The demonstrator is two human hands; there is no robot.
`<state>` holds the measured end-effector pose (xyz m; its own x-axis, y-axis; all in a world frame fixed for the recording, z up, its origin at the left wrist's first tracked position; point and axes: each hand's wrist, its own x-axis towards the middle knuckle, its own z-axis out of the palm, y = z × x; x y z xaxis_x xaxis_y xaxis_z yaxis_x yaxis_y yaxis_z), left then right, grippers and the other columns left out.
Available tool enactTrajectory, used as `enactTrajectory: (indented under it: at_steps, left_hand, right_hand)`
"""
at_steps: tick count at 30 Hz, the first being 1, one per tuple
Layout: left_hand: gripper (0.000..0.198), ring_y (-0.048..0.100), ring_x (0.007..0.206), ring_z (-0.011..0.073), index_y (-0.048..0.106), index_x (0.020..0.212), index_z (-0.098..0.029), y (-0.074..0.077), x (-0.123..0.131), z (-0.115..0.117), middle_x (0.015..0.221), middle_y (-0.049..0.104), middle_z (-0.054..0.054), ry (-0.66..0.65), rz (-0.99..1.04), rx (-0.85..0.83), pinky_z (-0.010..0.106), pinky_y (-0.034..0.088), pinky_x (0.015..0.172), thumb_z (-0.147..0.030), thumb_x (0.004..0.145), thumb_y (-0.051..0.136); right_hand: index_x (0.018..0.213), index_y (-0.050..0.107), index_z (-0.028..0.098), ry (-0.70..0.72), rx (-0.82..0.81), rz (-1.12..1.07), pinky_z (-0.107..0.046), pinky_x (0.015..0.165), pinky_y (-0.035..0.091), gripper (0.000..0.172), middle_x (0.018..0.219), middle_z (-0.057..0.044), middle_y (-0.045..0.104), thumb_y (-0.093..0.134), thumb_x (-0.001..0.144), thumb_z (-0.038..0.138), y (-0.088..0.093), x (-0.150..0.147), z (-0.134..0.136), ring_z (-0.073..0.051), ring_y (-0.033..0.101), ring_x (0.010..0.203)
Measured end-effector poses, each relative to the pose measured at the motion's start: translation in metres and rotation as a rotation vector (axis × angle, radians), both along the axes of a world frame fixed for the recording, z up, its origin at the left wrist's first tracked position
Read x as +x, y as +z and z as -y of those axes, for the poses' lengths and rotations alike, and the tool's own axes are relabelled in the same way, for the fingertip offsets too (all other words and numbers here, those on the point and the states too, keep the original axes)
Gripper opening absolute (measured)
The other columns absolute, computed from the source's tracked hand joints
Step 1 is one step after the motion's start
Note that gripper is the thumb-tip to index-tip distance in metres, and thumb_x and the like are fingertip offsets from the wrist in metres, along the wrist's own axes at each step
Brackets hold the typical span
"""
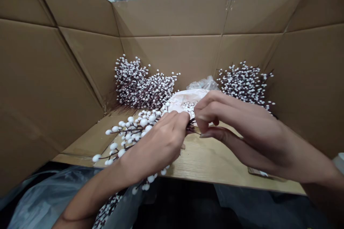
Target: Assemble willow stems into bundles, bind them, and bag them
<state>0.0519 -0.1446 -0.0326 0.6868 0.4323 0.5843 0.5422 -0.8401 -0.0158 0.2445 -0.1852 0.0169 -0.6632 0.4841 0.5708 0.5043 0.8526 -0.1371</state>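
From the head-worn camera, you look down into a big opened cardboard carton (172,18), its flaps splayed outward and a wood-grain board (215,157) lying across the bottom. The person's left hand (158,139) is closed around a white-berried branch (129,132), fingers curled over the dark twigs, and the beaded sprigs fan out toward the lower left. The right hand (228,125) is narrow, its thumb and forefinger pinched on the thin dark stem ends poking past the left fist (exactly which twig is too small to make out). So the branch sits between the two hands, apparently held just above the board rather than lying on it.

The step in hand looks like close work on those stem ends, judging by the grip alone. It seems to call for a slow, steady pinch, since the fine twigs are tangled right at the fingertips.

Behind the hands, two dense bundles of similar sprays lean against the carton, the left bundle (142,86) and the right bundle (244,86). Between them lie a pale paper wrapping (184,100) holding small white berries and a crumpled clear plastic bag (202,84). Down at the lower left, a grey plastic sheet (45,200) and another berried sprig (106,211) show beneath the left forearm — outside the board's edge.
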Motion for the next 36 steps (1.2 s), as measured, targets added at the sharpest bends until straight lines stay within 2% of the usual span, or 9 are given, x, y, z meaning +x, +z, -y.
enactTrajectory:
  at_steps: [6,9,14,21,25,31,36]
  left_hand:
    - [0.024,0.054,0.078,0.0185,0.038,0.09,-0.02,-0.001,-0.001,-0.002,0.084,0.056,0.004,-0.021,0.034,-0.014,0.03,0.047,0.067,0.0,0.078,0.033]
    - [0.024,0.054,0.075,0.0177,0.037,0.091,-0.021,0.002,0.0,0.0,0.081,0.055,0.003,-0.068,0.092,-0.036,0.028,0.046,0.063,-0.001,0.079,0.033]
    - [0.019,0.049,0.06,0.0138,0.035,0.084,-0.022,0.007,0.0,0.002,0.07,0.051,-0.001,-0.106,0.169,-0.082,0.024,0.037,0.051,-0.004,0.083,0.033]
    - [0.013,0.048,0.06,0.0121,0.043,0.082,-0.02,0.01,-0.008,0.0,0.067,0.051,-0.003,-0.164,0.21,-0.329,0.024,0.037,0.055,-0.017,0.093,0.039]
    - [0.017,0.051,0.063,0.0107,0.048,0.08,-0.019,0.009,-0.009,-0.003,0.068,0.054,-0.003,-0.282,0.288,-0.472,0.024,0.039,0.06,-0.022,0.096,0.043]
    - [0.019,0.054,0.064,0.0103,0.053,0.077,-0.018,0.008,-0.009,-0.009,0.068,0.057,-0.002,-0.388,0.466,-0.566,0.023,0.041,0.061,-0.021,0.095,0.047]
    - [0.019,0.056,0.063,0.0105,0.054,0.072,-0.017,0.012,-0.009,-0.011,0.065,0.059,-0.002,-0.437,0.54,-0.644,0.022,0.043,0.058,-0.018,0.091,0.052]
  right_hand:
    - [0.09,0.047,0.018,0.02,0.1,0.031,-0.023,0.072,0.04,0.029,0.091,-0.001,0.053,0.041,0.081,-0.009,-0.011,0.003,-0.003,-0.012,0.048,0.085]
    - [0.091,0.049,0.017,0.037,0.159,0.019,-0.024,0.076,0.041,0.027,0.093,-0.003,0.056,0.041,0.085,-0.008,-0.014,0.004,-0.004,-0.013,0.049,0.089]
    - [0.092,0.053,0.015,0.058,0.194,0.007,-0.027,0.076,0.043,0.02,0.088,-0.005,0.057,0.04,0.091,0.0,-0.015,0.003,-0.005,-0.014,0.05,0.086]
    - [0.096,0.055,0.009,0.024,0.349,0.033,-0.032,0.075,0.044,0.015,0.083,-0.008,0.057,0.045,0.09,0.0,-0.021,0.005,-0.01,-0.016,0.047,0.079]
    - [0.103,0.055,0.007,0.018,0.4,0.013,-0.032,0.074,0.044,0.02,0.082,-0.008,0.059,0.046,0.088,-0.003,-0.026,0.005,-0.013,-0.016,0.047,0.078]
    - [0.108,0.053,0.008,-0.013,0.395,-0.063,-0.035,0.079,0.047,0.025,0.091,-0.01,0.063,0.047,0.086,-0.003,-0.032,-0.004,-0.015,-0.018,0.052,0.088]
    - [0.1,0.055,0.009,0.031,0.344,-0.214,-0.032,0.075,0.046,0.02,0.087,-0.009,0.064,0.046,0.086,-0.002,-0.035,-0.017,-0.012,-0.017,0.053,0.082]
